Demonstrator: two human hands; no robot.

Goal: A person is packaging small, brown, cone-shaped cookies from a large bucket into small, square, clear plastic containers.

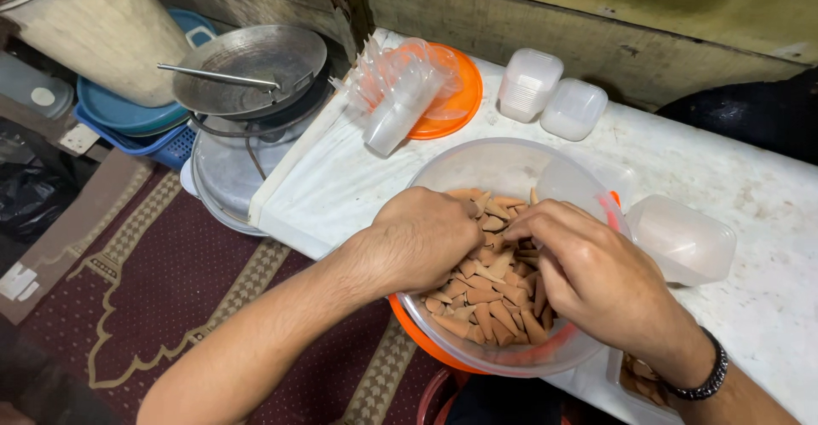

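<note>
A heap of brown cone-shaped pieces (490, 297) fills the near half of a clear round plastic bowl (477, 165), which sits on an orange plate (417, 340) at the front edge of a white, stained table (733, 178). Both hands are down in the heap. The left hand (422, 237) is curled, knuckles up, fingers closed into the cones; what exactly it grips is hidden under the hand. The right hand (592, 267), with a dark beaded bracelet (703, 378) at the wrist, has its fingers bent and pinched together on the cones near the middle of the bowl.

Just right of the bowl a small clear plastic box (682, 237) rests on the table, close to the bowl's rim. Below the right wrist another clear box (635, 378) with a few cones inside is partly covered by the arm. Behind the bowl lie a toppled stack of clear containers (396, 92) on a second orange plate (464, 105), and two more stacks of small boxes (550, 92) near the wall.

Left of the table, well apart from the hands, a metal pan with a long handle (251, 67) rests on other round metal trays (221, 173), beside blue plastic basins (128, 118) and a pale bucket (94, 24). A maroon patterned rug (162, 280) covers the floor.
</note>
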